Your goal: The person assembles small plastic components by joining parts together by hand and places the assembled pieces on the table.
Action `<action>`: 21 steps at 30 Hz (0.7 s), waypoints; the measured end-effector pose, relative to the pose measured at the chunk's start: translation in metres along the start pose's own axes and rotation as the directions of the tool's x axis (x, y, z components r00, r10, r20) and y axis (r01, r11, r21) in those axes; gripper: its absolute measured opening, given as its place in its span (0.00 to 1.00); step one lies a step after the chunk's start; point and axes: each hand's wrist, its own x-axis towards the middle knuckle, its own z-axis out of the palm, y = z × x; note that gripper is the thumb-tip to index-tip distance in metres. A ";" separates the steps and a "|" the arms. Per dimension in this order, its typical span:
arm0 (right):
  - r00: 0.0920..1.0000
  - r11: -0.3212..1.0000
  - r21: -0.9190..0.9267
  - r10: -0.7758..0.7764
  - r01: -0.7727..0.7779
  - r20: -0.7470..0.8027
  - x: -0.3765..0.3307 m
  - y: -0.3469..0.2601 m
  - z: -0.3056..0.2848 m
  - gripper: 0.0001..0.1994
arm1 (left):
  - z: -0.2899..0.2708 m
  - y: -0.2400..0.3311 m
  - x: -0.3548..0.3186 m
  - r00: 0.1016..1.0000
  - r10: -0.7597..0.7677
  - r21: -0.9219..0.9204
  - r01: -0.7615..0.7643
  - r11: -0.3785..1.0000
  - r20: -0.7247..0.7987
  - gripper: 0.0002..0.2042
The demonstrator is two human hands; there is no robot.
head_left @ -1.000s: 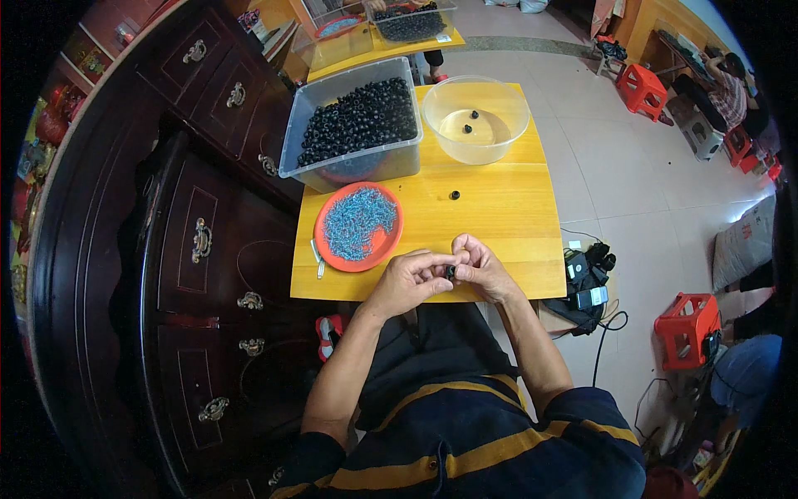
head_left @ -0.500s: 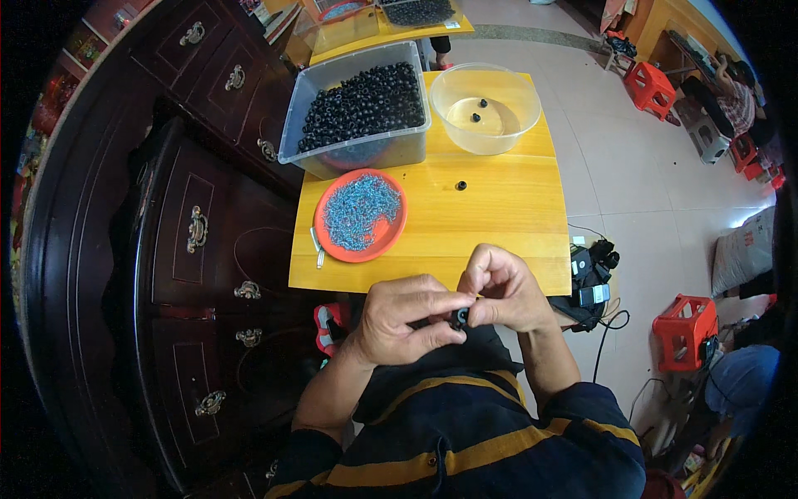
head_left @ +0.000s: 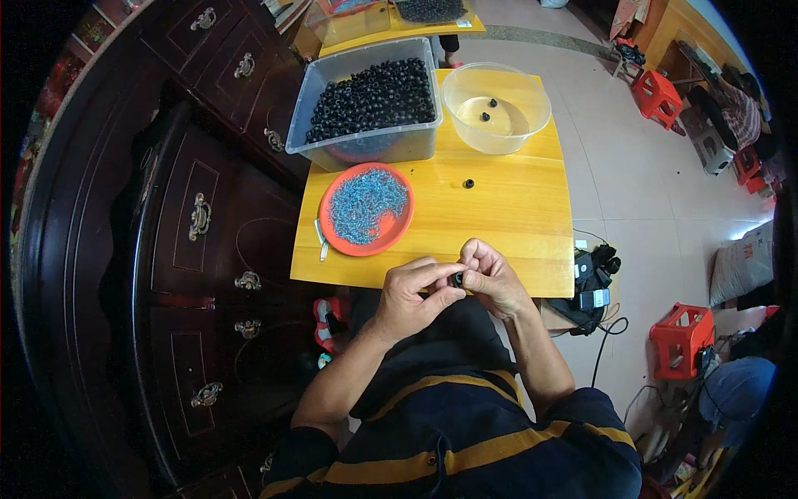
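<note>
Just off the table's near edge, my left hand (head_left: 411, 293) pinches a small black ring-shaped part (head_left: 456, 280) between thumb and fingers. My right hand (head_left: 495, 283) meets it from the other side, its thumb against the part and its forefinger curled in. Anything tiny in those right fingertips is hidden. Beyond my left hand lies a red plate (head_left: 389, 230) heaped with small bluish metal pieces (head_left: 356, 204). One loose black part (head_left: 469, 184) sits on the yellow table (head_left: 499, 220). Two more black parts (head_left: 493, 103) are inside a round clear tub (head_left: 497, 143).
A clear plastic bin (head_left: 411, 148) full of black parts stands at the table's far left. Dark wooden drawers (head_left: 187, 224) rise along the left. Black bags and cables (head_left: 594, 279) lie right of the table, near a red stool (head_left: 682, 341). Other people sit at the right.
Both hands have moved slightly up in the picture, with the black part still between them. The view has shifted a little, so the table and containers appear slightly further right.
</note>
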 end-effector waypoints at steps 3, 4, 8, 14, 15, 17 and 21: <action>0.999 1.000 0.023 0.006 -0.006 0.033 -0.002 -0.004 0.002 0.14 | -0.006 0.013 0.002 0.999 0.038 0.070 -0.039 0.997 0.018 0.16; 0.999 1.000 -0.007 -0.013 0.014 0.049 -0.005 -0.009 0.007 0.14 | -0.008 0.020 0.003 0.996 0.081 0.079 -0.084 0.993 0.035 0.16; 0.991 0.985 -0.126 -0.112 0.121 0.076 -0.038 -0.042 0.051 0.16 | -0.017 0.063 -0.004 0.947 0.299 0.136 -0.314 0.940 0.116 0.19; 0.986 0.968 -0.193 -0.151 0.163 0.075 -0.036 -0.046 0.061 0.15 | -0.016 0.066 -0.006 0.940 0.341 0.157 -0.340 0.927 0.026 0.14; 0.998 0.989 -0.132 -0.063 0.064 0.012 -0.021 -0.036 0.044 0.13 | -0.010 0.045 -0.001 0.972 0.231 0.113 -0.227 0.967 -0.032 0.14; 0.998 0.997 -0.075 -0.026 0.030 0.052 -0.009 -0.019 0.021 0.13 | -0.006 0.025 -0.001 0.981 0.187 0.068 -0.183 0.981 -0.047 0.13; 0.995 0.994 -0.069 -0.077 0.082 0.063 -0.008 -0.016 0.025 0.12 | -0.008 0.025 -0.002 0.993 0.102 0.043 -0.099 0.994 -0.052 0.13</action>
